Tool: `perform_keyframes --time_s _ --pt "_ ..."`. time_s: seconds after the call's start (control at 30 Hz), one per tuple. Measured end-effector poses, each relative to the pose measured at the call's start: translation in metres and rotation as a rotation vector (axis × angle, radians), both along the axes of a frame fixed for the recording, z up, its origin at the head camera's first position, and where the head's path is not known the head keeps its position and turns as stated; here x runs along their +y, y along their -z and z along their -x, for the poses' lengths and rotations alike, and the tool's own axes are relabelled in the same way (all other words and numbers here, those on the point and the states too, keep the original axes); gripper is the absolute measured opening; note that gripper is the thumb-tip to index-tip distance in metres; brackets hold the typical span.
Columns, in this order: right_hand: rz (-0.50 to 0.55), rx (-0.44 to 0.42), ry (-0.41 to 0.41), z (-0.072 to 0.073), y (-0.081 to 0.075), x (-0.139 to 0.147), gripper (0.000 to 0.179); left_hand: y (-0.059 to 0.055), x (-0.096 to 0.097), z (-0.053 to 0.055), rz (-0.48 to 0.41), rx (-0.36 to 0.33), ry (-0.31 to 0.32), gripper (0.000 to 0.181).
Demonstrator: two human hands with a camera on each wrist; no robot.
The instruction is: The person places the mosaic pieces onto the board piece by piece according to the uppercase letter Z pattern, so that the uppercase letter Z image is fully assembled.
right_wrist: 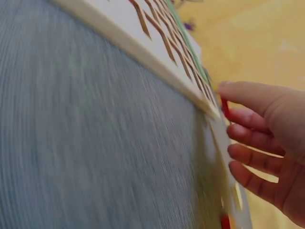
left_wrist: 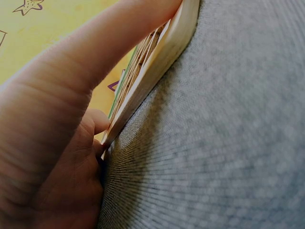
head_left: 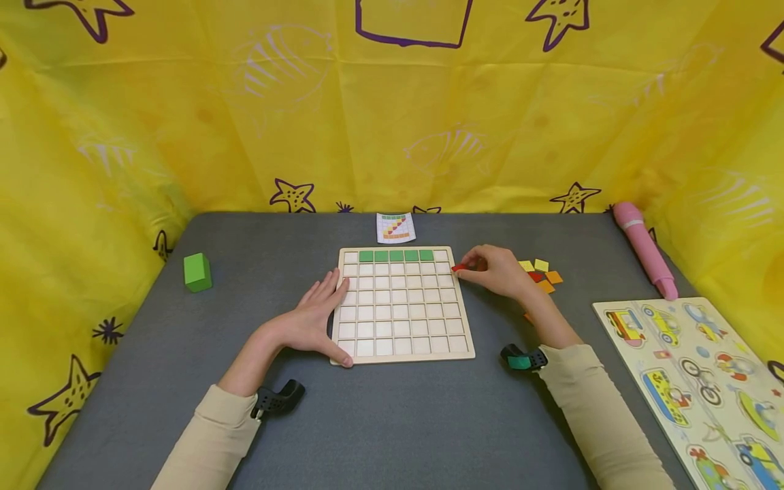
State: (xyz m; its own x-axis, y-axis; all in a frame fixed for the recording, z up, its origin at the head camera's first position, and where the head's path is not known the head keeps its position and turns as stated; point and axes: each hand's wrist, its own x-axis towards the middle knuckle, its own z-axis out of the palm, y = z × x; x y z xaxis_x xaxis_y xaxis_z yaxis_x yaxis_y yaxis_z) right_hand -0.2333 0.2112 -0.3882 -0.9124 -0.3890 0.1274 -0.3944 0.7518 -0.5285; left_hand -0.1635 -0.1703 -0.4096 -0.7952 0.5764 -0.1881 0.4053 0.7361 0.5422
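Observation:
A wooden grid board [head_left: 398, 359] with white squares lies on the dark table, several green tiles [head_left: 397, 256] filling part of its top row. My left hand [head_left: 309, 318] rests on the board's left edge, fingers spread and thumb on the near corner. At the board's upper right edge, my right hand [head_left: 495, 269] pinches a red tile [head_left: 458, 267] between thumb and fingertips. The right wrist view also shows this red tile [right_wrist: 225, 108], with the other fingers loosely bent below. Behind the board lies a small pattern card [head_left: 395, 229] with green, yellow, red and orange squares.
Loose yellow, red and orange tiles [head_left: 554, 277] lie right of the right hand, partly hidden by it. A green block [head_left: 197, 272] stands at the left. At the right are a pink microphone-shaped toy [head_left: 648, 253] and a picture puzzle board [head_left: 667, 354]. Yellow cloth [head_left: 367, 136] surrounds the table.

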Motion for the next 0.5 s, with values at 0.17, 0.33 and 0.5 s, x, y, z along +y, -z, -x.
perform_keyframes --time_s 0.17,0.33,0.5 --pt "0.019 -0.007 -0.05 0.005 0.001 -0.027 0.028 0.0 0.0 0.0 0.001 -0.002 0.001 0.147" --pt "0.009 0.036 -0.141 0.011 0.003 -0.043 0.024 0.0 0.0 0.0 0.002 -0.003 0.003 0.146" --pt "0.056 0.046 -0.189 0.011 0.005 -0.048 0.02 0.0 0.0 0.0 -0.003 -0.005 0.003 0.146"
